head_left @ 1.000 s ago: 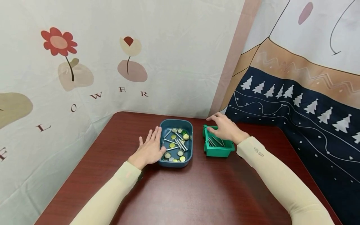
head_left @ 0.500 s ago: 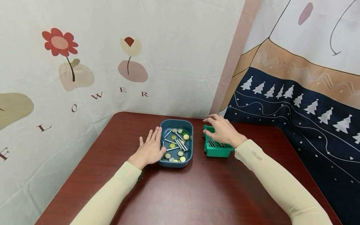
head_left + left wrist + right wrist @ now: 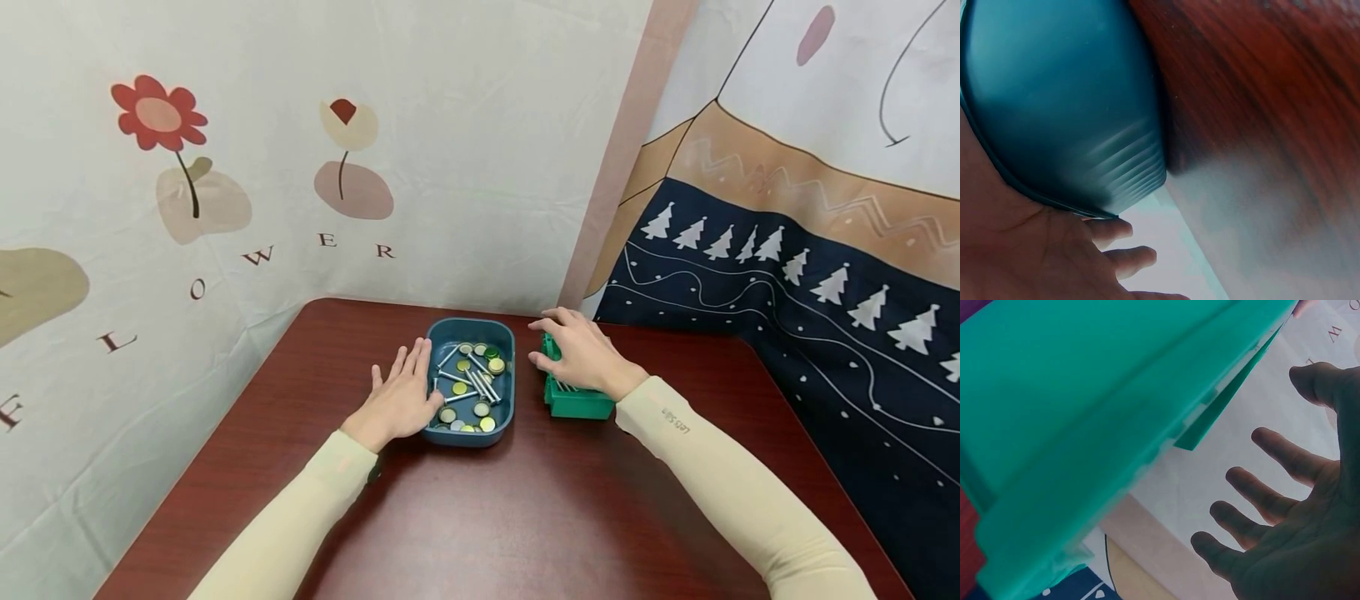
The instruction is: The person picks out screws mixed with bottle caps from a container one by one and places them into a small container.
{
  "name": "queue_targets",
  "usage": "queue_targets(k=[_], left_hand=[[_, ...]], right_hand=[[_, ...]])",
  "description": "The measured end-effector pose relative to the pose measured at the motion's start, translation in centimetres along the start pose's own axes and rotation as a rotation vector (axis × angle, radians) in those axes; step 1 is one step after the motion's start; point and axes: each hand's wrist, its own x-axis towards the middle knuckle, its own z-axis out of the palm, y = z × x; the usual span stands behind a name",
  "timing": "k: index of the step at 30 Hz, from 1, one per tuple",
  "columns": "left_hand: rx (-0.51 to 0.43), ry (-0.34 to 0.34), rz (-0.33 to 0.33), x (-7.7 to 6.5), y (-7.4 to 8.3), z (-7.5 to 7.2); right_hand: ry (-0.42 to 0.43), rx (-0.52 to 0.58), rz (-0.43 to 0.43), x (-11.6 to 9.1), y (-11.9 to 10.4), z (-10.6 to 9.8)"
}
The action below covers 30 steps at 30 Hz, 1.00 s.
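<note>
My left hand [image 3: 397,398] rests along the left rim of a blue plastic tray [image 3: 510,392], fingers straight; the left wrist view has the palm [image 3: 1022,250] against the tray's rim. Inside the tray lie several silver nails [image 3: 480,385] and several round bottle caps [image 3: 487,424], mostly yellow or silver, one green. Above a small green bin [image 3: 581,406] hovers my right hand [image 3: 581,350], fingers spread, holding nothing. Nails in the bin show only in part beneath the hand. In the right wrist view the fingers [image 3: 1266,494] stand apart from the bin's rim.
Both containers stand on a dark red wooden table [image 3: 480,517], a narrow strip of tabletop between them. Just behind the table's far edge hangs a pale printed cloth [image 3: 465,167], with a navy tree-patterned cloth [image 3: 750,283] at the right.
My right hand has moved left over the green bin, toward the blue tray, hiding more of the nails in the bin. The left hand and the tray have stayed in place.
</note>
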Motion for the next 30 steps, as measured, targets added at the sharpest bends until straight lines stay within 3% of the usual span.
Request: queue_targets(k=[17,30], left_hand=[[-0.009,-0.001,-0.001,-0.2,0.0,0.2],[-0.004,-0.005,-0.005,-0.2,0.1,0.1]], right_hand=[[-0.039,0.023,-0.036,0.0,-2.7,1.0],[-0.064,-0.024,-0.100,0.7,-4.8,2.0]])
